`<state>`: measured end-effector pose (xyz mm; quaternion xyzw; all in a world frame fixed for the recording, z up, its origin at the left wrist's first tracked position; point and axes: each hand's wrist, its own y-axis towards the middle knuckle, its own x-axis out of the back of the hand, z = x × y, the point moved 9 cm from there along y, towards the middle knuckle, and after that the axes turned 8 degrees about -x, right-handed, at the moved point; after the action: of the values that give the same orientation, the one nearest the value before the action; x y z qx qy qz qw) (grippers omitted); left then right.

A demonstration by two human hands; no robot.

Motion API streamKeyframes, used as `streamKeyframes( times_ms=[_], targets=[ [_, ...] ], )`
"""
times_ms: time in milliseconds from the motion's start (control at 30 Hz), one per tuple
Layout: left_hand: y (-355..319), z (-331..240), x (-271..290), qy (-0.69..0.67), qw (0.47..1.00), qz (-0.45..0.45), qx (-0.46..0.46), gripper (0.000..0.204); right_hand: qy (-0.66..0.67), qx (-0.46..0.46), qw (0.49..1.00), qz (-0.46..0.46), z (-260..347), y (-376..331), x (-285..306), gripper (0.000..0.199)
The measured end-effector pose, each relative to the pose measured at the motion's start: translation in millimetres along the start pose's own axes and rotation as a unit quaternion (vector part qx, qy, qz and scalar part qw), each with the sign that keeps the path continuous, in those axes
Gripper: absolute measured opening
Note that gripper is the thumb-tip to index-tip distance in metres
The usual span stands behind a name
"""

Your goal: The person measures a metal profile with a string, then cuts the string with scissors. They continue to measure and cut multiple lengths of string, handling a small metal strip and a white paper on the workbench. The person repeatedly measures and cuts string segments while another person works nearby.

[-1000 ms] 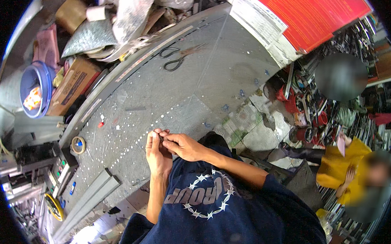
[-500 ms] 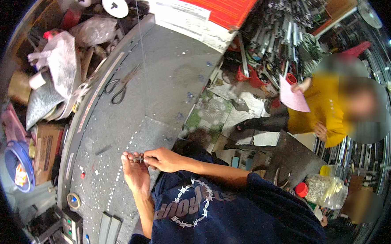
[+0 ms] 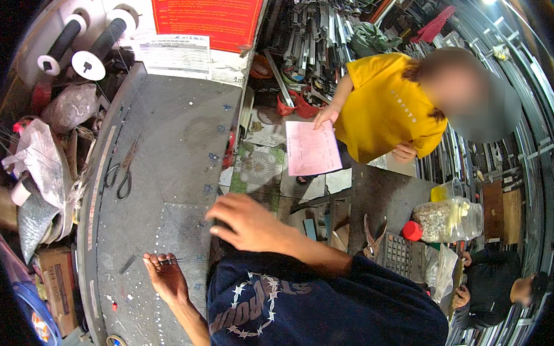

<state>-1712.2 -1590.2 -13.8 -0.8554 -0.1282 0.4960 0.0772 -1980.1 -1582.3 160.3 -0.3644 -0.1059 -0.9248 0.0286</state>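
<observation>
Left hand [image 3: 166,279] pinched thin dark wire-like piece [image 3: 173,261], probably metal, too small to identify, just above grey worktop [image 3: 164,167]. Looked light, stiff, slippery; best gripped near end. Right hand [image 3: 249,223] open, empty, hovering at worktop's edge.

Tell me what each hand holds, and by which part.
The left hand pinches a small thin dark piece at its fingertips; which part cannot be told. The right hand holds nothing.

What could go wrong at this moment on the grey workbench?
The left hand pinches a small thin piece by the fingertips alone; it may slip among the scattered bits. The right hand is lifted off the grey workbench, giving no support. Scissors lie open nearby, a snagging hazard.
</observation>
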Motion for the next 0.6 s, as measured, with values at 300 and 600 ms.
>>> streamKeyframes(
  times_ms=[300,600],
  targets=[
    [3.3,0.4,-2.7,-0.006,0.999,0.045,0.014,0.019,-0.328,-0.29,0.832,-0.341,-103.2,-84.9,167.1,0.078],
    [2.3,-4.4,4.3,0.024,0.999,0.001,0.025,0.016,0.291,-0.488,0.767,-0.298,-288.8,-155.7,69.1,0.037]
  ],
)
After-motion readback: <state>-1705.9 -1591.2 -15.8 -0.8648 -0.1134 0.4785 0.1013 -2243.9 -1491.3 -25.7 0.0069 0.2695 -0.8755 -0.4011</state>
